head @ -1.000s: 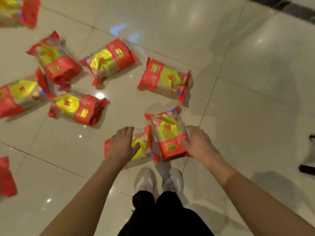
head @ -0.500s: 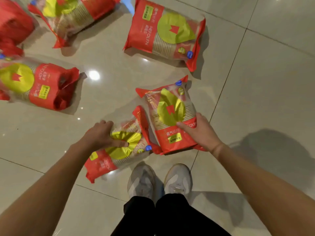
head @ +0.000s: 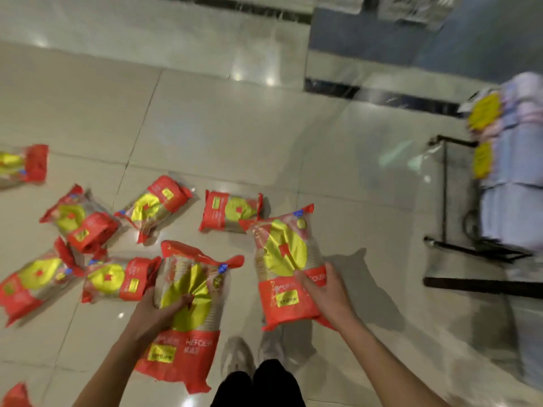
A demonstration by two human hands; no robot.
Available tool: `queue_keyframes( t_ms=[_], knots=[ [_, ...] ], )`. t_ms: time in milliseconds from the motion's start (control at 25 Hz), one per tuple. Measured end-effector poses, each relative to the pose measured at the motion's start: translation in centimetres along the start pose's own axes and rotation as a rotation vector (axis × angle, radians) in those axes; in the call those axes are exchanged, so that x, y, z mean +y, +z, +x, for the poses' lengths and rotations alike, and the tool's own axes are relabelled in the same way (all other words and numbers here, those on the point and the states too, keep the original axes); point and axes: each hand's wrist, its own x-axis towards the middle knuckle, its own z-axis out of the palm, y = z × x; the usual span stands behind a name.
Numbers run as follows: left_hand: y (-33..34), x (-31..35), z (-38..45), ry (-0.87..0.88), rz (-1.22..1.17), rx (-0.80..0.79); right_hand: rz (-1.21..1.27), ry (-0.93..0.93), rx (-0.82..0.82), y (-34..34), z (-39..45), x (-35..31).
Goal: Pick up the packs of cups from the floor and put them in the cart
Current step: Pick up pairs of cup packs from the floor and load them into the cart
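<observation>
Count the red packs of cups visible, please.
9. The left hand holds one pack; the right hand holds another pack. Seven floor packs lie leftward. Others may be hidden outside the view.

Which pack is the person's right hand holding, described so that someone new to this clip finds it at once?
Start from the person's shoes at the bottom centre and follow the arm on the right up to the right hand. It grips the lower red band of a red-and-yellow pack of cups. Unlike the packs on the floor further off, this one is lifted, standing on end, nearest the cart.
</observation>
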Motion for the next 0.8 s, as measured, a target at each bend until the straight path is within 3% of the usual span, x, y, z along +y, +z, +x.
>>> queue_keyframes(
  t_ms=[120,320,520,800],
  knots=[
    [-1.5,10.5,-9.0,0.069,-0.093,0.021,0.089,-0.036,0.053,-7.6,-9.7,-8.2],
    [-3.7,24.7,-25.2,0.342,-0.166,0.092,0.205,-0.231,0.255,-19.3,-25.9,-18.5],
    [-4.9,30.6,-36.5,0.544,-0.232,-0.016,0.376,-0.329,0.463,-24.3,-38.8,-21.5],
    [-5.0,32.2,-43.8,0.727,-0.051,-0.296,0.674,-0.258,0.731,-22.7,-52.0,-17.9]
  ],
)
